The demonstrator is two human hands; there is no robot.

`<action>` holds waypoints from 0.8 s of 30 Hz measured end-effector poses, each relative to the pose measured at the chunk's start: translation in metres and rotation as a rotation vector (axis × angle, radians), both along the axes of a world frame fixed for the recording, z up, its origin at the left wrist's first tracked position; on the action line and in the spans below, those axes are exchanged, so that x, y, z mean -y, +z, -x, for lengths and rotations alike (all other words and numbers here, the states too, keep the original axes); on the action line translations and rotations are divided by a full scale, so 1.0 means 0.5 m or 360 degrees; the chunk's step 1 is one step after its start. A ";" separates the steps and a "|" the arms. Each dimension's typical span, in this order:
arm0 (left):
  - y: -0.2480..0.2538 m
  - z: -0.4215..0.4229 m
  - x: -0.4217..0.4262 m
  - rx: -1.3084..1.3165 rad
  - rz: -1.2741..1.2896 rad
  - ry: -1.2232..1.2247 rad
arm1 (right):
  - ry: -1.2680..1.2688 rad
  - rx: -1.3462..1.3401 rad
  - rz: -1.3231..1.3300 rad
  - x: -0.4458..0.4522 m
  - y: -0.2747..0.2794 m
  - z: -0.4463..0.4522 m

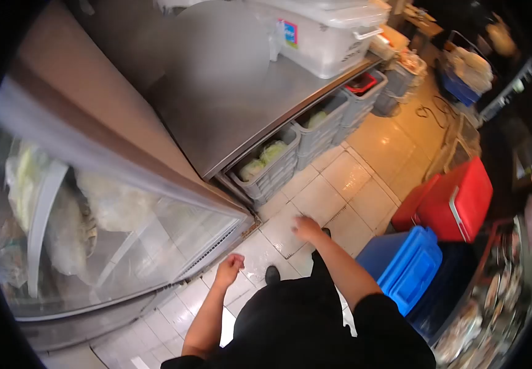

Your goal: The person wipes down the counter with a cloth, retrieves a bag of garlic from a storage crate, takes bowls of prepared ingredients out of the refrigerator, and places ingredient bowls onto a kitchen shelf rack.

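My left hand point(230, 269) hangs low over the tiled floor point(290, 209), near the base of the glass-door fridge point(112, 246); its fingers are curled in and I see nothing in them. My right hand point(306, 228) is further forward over the tiles, below the grey crates. Its fingers are loosely bent and blurred, so their grip is unclear. Neither hand touches anything I can see. Bags of pale produce show behind the fridge glass.
A steel counter point(235, 117) holds a white lidded tub point(327, 43). Grey crates point(272, 175), one with green vegetables, stand beneath. On the right are a blue box point(395, 264) and a red cooler point(456, 203). A cable point(435, 114) lies beyond.
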State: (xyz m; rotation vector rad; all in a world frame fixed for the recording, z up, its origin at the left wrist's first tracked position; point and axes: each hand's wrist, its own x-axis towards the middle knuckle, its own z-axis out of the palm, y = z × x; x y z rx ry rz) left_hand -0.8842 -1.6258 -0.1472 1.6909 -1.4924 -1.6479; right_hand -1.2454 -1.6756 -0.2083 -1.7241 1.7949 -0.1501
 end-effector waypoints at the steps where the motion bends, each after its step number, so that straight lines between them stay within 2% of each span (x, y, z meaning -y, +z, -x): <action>1: -0.022 0.015 -0.034 0.0066 -0.0101 0.0060 | 0.0108 -0.0050 0.0055 0.115 0.022 0.000; 2: -0.049 0.019 -0.081 0.0224 -0.0148 0.0101 | 0.0214 -0.0109 0.0083 0.222 0.054 -0.006; 5: -0.113 -0.006 -0.295 0.0651 -0.0371 0.0259 | 0.0427 -0.0128 0.0374 0.463 0.022 -0.042; 6: -0.124 -0.010 -0.376 0.0691 -0.0415 0.0343 | 0.0612 -0.0247 0.0338 0.520 0.014 -0.049; 8: -0.130 0.019 -0.511 0.0661 -0.0856 0.0685 | 0.0790 -0.0330 0.0236 0.586 -0.042 -0.060; 9: -0.139 0.040 -0.564 0.0661 -0.0906 0.0714 | 0.0956 -0.0466 -0.0009 0.608 -0.025 -0.060; 11: -0.171 0.067 -0.676 0.0831 -0.1420 0.0670 | 0.0823 -0.0353 -0.0062 0.621 -0.047 -0.073; 12: -0.209 0.073 -0.736 0.0727 -0.1539 0.0723 | 0.0836 -0.0336 -0.0045 0.619 -0.054 -0.070; 13: -0.185 0.119 -0.708 0.0689 -0.1591 0.0657 | 0.0840 -0.0320 -0.0030 0.608 -0.062 -0.066; 14: -0.222 0.129 -0.712 0.0704 -0.1573 0.0361 | 0.0803 -0.0326 0.0092 0.593 -0.073 -0.055; 15: -0.240 0.131 -0.699 0.0881 -0.0982 -0.0449 | 0.0688 -0.0210 0.0043 0.583 -0.094 -0.050; 16: -0.251 0.164 -0.646 0.0937 -0.1236 -0.0135 | 0.0722 -0.0181 0.0037 0.568 -0.084 -0.039; 17: -0.266 0.179 -0.608 0.0986 -0.1050 -0.0031 | 0.0746 -0.0155 0.0033 0.550 -0.068 -0.027; 18: -0.231 0.214 -0.518 0.0887 -0.0905 0.0172 | 0.0745 -0.0159 0.0020 0.526 -0.074 -0.016; 19: -0.240 0.230 -0.456 0.0790 -0.0792 0.0301 | 0.0787 -0.0188 0.0016 0.501 -0.079 -0.005; 20: -0.227 0.250 -0.378 0.0734 -0.0739 0.0319 | 0.0825 -0.0222 0.0021 0.478 -0.084 0.008; 22: -0.185 0.285 -0.242 0.0466 -0.0464 0.0469 | 0.0784 -0.0146 0.0351 0.402 -0.098 0.040; 23: -0.177 0.297 -0.185 0.0465 -0.0273 0.0497 | 0.0831 -0.0117 0.0190 0.371 -0.078 0.056; 24: -0.175 0.307 -0.137 0.0213 -0.0159 0.0679 | 0.0818 -0.0148 0.0001 0.336 -0.066 0.069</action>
